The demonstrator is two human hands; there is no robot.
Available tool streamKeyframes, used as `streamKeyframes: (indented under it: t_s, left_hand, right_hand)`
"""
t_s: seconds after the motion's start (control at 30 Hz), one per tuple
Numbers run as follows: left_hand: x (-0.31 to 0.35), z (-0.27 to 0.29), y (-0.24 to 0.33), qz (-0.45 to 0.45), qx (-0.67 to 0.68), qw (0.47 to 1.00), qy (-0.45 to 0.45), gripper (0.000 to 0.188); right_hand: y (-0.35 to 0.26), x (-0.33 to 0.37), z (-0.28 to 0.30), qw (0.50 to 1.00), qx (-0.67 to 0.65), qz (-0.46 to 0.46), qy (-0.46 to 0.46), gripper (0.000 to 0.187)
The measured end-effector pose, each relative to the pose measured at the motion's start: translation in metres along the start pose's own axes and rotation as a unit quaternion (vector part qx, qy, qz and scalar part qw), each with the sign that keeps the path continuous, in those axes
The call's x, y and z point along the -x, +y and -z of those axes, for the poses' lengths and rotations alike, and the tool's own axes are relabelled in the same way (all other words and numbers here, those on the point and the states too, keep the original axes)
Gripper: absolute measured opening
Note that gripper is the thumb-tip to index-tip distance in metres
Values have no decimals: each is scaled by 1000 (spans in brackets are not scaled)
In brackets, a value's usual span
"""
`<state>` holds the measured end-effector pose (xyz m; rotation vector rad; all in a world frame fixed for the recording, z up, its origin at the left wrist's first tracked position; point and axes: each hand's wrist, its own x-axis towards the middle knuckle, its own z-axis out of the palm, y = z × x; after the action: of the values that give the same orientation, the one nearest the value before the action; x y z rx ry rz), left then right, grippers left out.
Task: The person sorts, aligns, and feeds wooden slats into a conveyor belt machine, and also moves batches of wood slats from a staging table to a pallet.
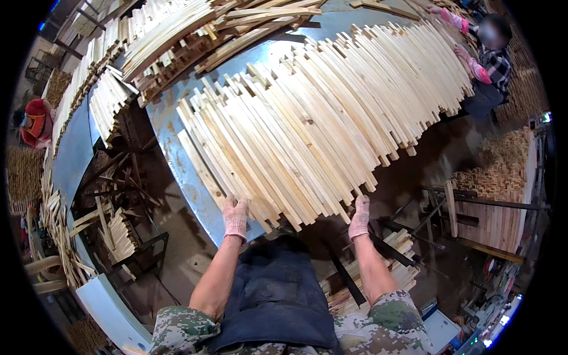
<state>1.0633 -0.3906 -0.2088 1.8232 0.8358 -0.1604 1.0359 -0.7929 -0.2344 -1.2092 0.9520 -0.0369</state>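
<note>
My left hand [235, 216], in a pale work glove, lies flat and spread on the near ends of the wooden slats [307, 118], fingers stretched forward over the wood and gripping nothing. My right hand [359, 216], gloved the same way, presses against the near ends of the slats further to the right; its fingers look loosely curled toward the wood, but I cannot tell whether they close around any one slat. The slats lie side by side in a wide, thick layer that runs away from me across the blue metal table [171, 142], their near ends jutting past the table's edge just in front of my dark apron [275, 296]. More slats are heaped at the far left [165, 35]. Across the table, at the far end of the layer, another person in pink gloves [473, 62] has both hands on the slats there. A stack of cut wood [503, 195] stands to my right.
</note>
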Motion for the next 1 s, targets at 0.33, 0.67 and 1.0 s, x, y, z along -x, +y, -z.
streamKeyframes:
  t_s: [0.33, 0.67, 1.0]
  left_hand:
    - [14, -3, 24, 20, -19, 1000, 6, 35]
    - [-72, 92, 51, -18, -135, 991, 9, 45]
    - [-104, 91, 38, 58, -36, 996, 65, 56]
  right_hand:
    - [-6, 36, -25, 999, 16, 12, 33, 77]
    - [58, 116, -57, 948, 283, 52, -138, 68]
    - [-38, -9, -103, 712, 471, 450, -263, 44]
